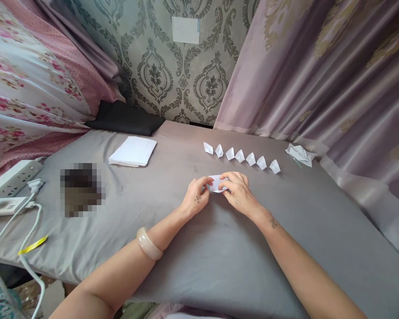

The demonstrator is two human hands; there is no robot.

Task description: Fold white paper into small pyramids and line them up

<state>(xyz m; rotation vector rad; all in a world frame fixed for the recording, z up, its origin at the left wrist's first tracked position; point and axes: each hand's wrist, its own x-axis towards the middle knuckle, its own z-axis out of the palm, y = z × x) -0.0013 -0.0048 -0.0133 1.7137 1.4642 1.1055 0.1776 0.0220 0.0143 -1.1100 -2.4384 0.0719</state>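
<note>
A small folded piece of white paper [217, 183] is held between my two hands, just above or on the grey cloth. My left hand [197, 196] pinches its left side between thumb and fingers. On the other side, my right hand [236, 189] grips the paper, its fingers bent over the right part and hiding some of it. Beyond my hands stands a row of several small folded paper boats [240, 156], spaced a little apart. To the left lies a stack of white paper sheets [133, 151].
A crumpled white paper heap [299, 154] lies at the right by the curtain [286, 79]. On the left are a power strip [13, 177] with white cables, a yellow strip [33, 244] and a blurred patch. A black cloth [126, 118] rests at the back left.
</note>
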